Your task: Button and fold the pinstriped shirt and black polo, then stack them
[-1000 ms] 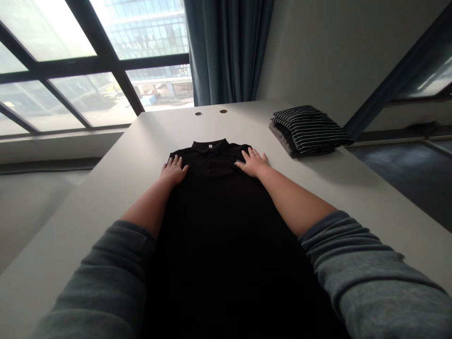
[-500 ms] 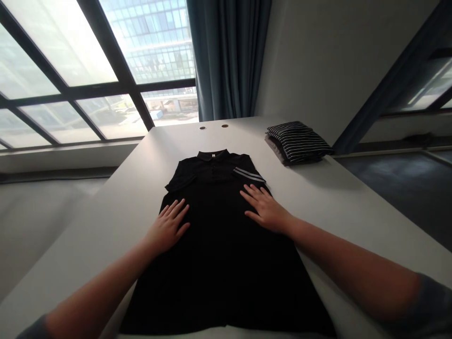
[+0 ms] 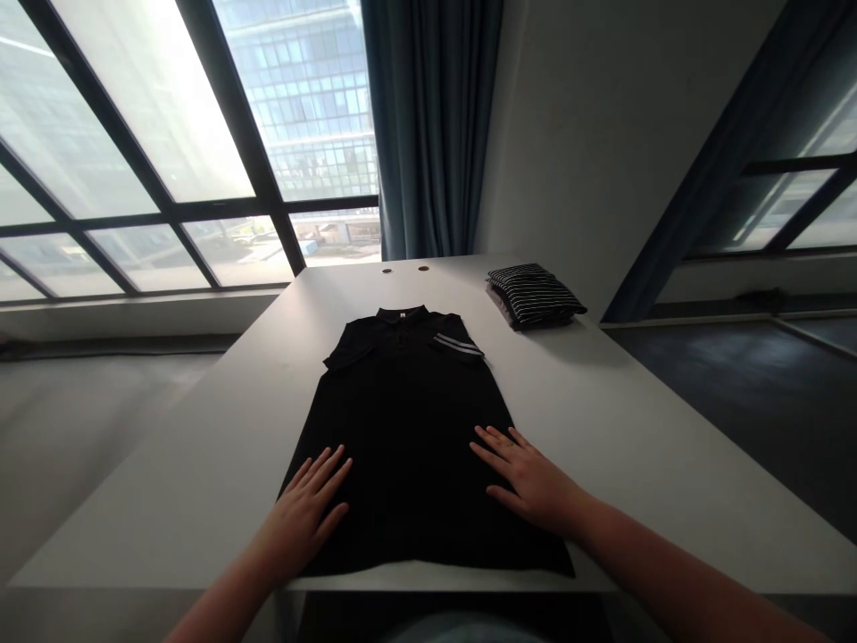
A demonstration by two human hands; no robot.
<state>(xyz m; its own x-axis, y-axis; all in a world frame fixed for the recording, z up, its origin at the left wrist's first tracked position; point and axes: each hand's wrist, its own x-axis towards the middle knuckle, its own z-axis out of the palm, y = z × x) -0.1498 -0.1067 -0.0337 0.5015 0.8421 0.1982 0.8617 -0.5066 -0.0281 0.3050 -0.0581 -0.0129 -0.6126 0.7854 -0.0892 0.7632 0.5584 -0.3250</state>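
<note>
Currently my left hand (image 3: pixel 304 516) and right hand (image 3: pixel 532 482) lie open, holding nothing, on the black polo shirt (image 3: pixel 402 420) at the near edge of the worktop (image 3: pixel 622 429). Fabric judged soft, light and limp; best taken at the hem (image 3: pixel 435 563).

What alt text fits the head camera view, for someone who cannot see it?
The left hand and right hand rest flat on the lower part of a black polo shirt laid out on a white table. Folded striped clothes lie beyond the shirt.
</note>
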